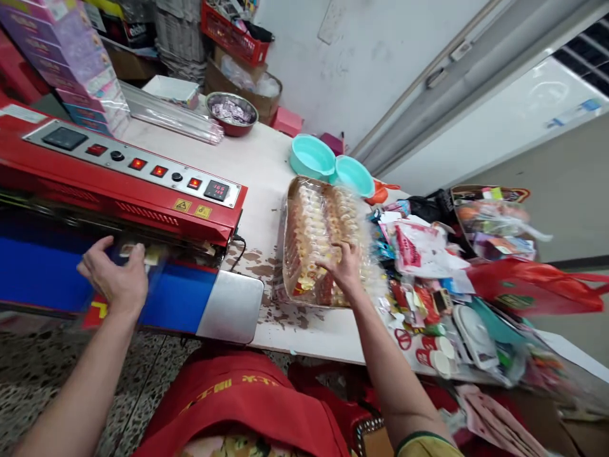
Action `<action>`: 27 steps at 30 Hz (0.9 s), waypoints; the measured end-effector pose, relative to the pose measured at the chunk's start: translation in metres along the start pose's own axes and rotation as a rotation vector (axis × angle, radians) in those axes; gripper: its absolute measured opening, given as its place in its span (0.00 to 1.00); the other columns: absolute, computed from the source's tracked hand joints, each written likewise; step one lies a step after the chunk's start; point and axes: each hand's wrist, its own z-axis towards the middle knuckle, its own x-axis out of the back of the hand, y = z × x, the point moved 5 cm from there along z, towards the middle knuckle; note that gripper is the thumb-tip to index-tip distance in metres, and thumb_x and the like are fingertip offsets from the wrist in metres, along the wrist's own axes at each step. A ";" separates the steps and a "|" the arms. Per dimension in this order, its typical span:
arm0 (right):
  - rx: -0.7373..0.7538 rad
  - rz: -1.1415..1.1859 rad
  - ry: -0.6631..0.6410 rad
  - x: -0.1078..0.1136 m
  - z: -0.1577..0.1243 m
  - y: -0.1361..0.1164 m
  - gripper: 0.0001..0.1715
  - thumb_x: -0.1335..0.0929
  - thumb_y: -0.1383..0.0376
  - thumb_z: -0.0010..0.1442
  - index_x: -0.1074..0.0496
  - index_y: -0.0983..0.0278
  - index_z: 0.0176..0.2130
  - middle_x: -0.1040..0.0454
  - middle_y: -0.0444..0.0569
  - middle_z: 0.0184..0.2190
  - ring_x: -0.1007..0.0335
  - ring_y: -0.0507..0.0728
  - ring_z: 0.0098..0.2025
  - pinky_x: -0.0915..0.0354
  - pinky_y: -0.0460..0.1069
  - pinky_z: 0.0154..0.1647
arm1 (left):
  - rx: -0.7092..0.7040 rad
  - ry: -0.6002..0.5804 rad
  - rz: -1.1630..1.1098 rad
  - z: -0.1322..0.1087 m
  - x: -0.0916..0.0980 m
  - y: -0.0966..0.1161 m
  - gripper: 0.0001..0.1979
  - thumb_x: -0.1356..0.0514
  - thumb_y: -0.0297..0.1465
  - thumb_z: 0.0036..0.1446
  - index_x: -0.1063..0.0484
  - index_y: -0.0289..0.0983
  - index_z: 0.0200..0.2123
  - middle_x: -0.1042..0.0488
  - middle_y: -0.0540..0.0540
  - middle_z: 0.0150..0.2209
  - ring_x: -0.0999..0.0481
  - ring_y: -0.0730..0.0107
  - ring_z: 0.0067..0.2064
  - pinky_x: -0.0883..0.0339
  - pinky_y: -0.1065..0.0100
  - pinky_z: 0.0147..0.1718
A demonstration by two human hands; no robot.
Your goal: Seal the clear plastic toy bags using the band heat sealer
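My left hand (114, 273) is over the blue conveyor belt (183, 298) of a red sealing machine (190, 212), thumb and fingers apart. Beneath it lies a blurred clear plastic bag (98, 311) with a red and yellow label, its upper edge close to the machine's slot. Whether the fingertips press on the bag is hard to make out. My right hand (346, 266), fingers spread, reaches over an open box (285, 254) lined with clear plastic. Rows of small wrapped pieces, cream and brown, fill this box (314, 222); their exact kind is unclear.
A metal plate (233, 308) extends from the belt's right end. Two turquoise basins (311, 155) and a metal bowl (232, 114) of small packets stand behind. Stacked purple boxes (71, 51) rise at left. Mixed bags, paper cups (435, 360) and a red bag (533, 289) crowd the right.
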 end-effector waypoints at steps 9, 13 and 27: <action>0.056 -0.078 -0.379 -0.016 0.017 0.051 0.10 0.25 0.61 0.49 0.25 0.63 0.24 0.29 0.56 0.45 0.34 0.65 0.52 0.40 0.60 0.55 | -0.303 -0.327 -0.163 -0.106 -0.019 0.089 0.09 0.42 0.36 0.60 0.26 0.37 0.38 0.25 0.40 0.47 0.28 0.57 0.50 0.38 0.57 0.52; 0.024 0.352 -0.311 0.018 0.013 0.027 0.13 0.25 0.58 0.51 0.26 0.63 0.23 0.25 0.56 0.49 0.31 0.65 0.55 0.37 0.61 0.55 | -0.286 -0.454 -0.240 -0.134 -0.025 0.114 0.08 0.43 0.34 0.61 0.26 0.38 0.38 0.24 0.41 0.46 0.28 0.59 0.49 0.36 0.58 0.51; -0.005 0.949 -0.363 0.073 0.014 -0.108 0.07 0.23 0.60 0.49 0.21 0.61 0.27 0.18 0.50 0.31 0.20 0.60 0.38 0.25 0.52 0.40 | 0.516 -0.942 -1.101 -0.108 -0.050 0.258 0.15 0.30 0.36 0.43 0.24 0.33 0.32 0.23 0.46 0.31 0.25 0.71 0.32 0.32 0.72 0.31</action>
